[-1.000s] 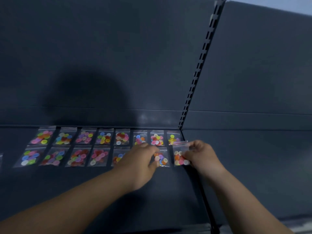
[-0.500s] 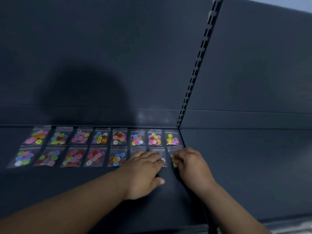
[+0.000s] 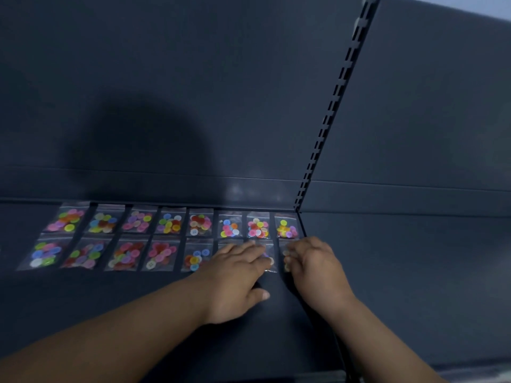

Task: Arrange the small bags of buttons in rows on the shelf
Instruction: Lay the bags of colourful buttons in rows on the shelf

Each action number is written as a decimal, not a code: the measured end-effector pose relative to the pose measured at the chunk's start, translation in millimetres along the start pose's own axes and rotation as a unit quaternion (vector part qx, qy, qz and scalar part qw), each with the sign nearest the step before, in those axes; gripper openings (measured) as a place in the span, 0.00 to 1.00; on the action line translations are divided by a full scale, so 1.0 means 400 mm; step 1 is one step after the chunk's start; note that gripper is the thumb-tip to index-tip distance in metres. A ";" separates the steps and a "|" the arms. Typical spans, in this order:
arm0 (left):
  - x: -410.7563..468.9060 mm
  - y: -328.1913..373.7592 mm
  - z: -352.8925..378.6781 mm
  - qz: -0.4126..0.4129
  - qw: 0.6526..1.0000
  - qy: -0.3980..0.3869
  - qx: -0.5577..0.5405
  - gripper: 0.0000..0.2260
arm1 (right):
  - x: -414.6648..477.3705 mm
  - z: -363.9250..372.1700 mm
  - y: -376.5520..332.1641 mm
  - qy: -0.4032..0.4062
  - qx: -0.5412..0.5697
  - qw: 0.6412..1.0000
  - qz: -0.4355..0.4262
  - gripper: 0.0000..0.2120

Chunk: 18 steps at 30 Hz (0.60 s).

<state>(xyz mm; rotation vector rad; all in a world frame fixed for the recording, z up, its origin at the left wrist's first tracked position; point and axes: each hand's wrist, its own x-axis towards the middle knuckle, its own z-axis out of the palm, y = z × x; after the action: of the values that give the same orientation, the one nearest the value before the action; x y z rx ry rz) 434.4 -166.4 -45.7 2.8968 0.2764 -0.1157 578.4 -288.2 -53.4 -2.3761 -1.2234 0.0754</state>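
Small clear bags of coloured buttons lie in two rows on the dark shelf (image 3: 138, 294). The back row (image 3: 200, 225) runs to the shelf's right end. The front row (image 3: 127, 254) is in view from its left end to the middle. My left hand (image 3: 235, 275) lies flat, fingers apart, over two front-row bags, one bag (image 3: 269, 251) showing past its fingertips. My right hand (image 3: 312, 264) rests with curled fingers on the last front-row bag (image 3: 284, 244) by the shelf's right edge and hides most of it.
A slotted upright (image 3: 331, 106) rises from the shelf's back right corner and splits the dark back panel. Right of it lies a second shelf (image 3: 414, 272) with nothing on it. Bare shelf surface stretches in front of the rows.
My right hand lowered the bag that it held up a second ago onto the right end of the front row. My left hand slid forward and flattened over the neighbouring bags.
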 end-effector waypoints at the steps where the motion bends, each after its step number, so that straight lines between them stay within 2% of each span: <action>1: -0.002 -0.005 -0.003 -0.005 1.000 0.012 0.000 0.29 | 0.002 -0.002 -0.008 0.002 -0.008 1.000 -0.007 0.14; 7: -0.045 -0.052 -0.041 -0.062 0.992 0.108 0.019 0.28 | 0.027 -0.001 -0.092 -0.012 -0.063 0.995 -0.075 0.19; 12: -0.139 -0.124 -0.086 -0.150 0.972 0.163 0.074 0.26 | 0.061 0.041 -0.214 -0.025 -0.056 0.986 -0.154 0.19; 18: -0.283 -0.228 -0.103 -0.244 0.952 0.159 0.088 0.29 | 0.086 0.101 -0.368 -0.041 -0.062 0.967 -0.243 0.21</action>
<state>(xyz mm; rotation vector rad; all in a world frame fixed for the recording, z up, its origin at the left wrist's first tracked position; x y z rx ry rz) 308.2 -89.4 -14.3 2.9401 1.0888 0.2632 477.5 -173.2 -21.2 -2.1187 -1.8628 -0.0641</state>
